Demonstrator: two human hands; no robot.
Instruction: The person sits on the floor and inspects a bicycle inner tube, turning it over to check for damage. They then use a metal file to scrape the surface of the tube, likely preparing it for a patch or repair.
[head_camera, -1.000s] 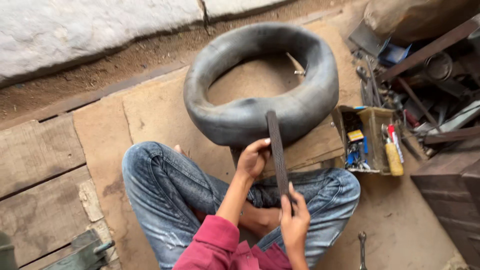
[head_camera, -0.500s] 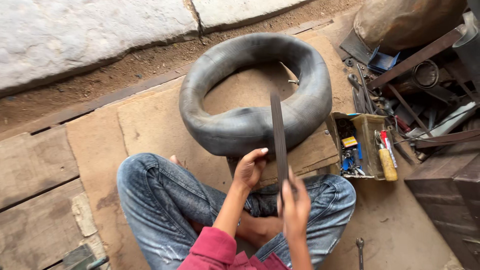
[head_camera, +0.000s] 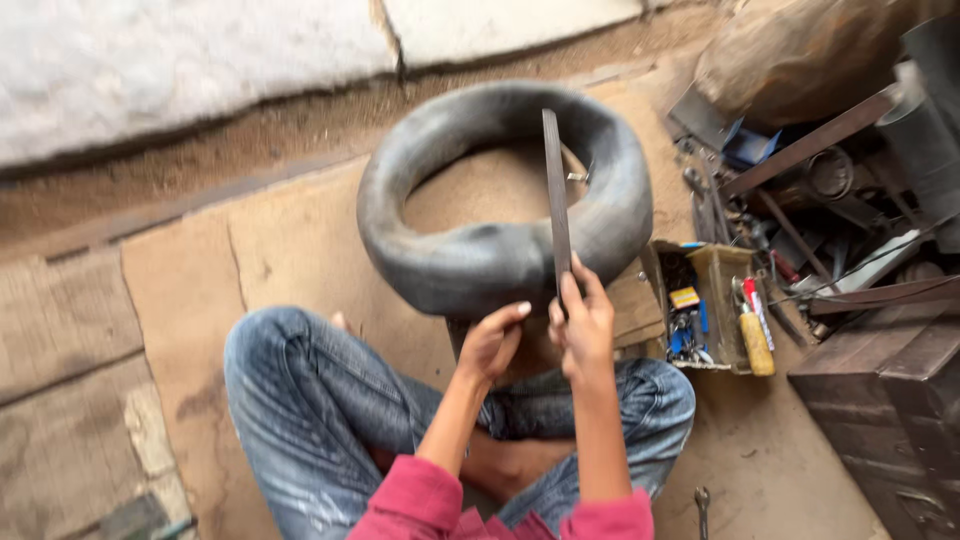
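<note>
Right hand (head_camera: 583, 318): closed around the lower end of a long flat dark file (head_camera: 556, 205), fingers wrapped on its near tip
Left hand (head_camera: 492, 340): half curled, fingers bent, thumb up, just beside the right hand; it seems to rest against the near wall of the inner tube (head_camera: 480, 262), though I cannot tell if it grips it
File, place: rises from the right hand, away from the person, across the tube's near wall and over its hole
File, axis: long axis runs near to far, almost upright in the view, far tip leaning slightly to the left
File, handling: looks stiff, thin, fairly light; narrow edges, likely best taken at the near end as now
Tube, place: lies flat on brown board just beyond both hands, above the knees in blue jeans (head_camera: 300, 400)
Tube, handling: judged soft, rubbery, springy, bulky but light; gives under pressure
Right of the right hand: small open box of tools (head_camera: 715, 310), yellow-handled item in it
</note>
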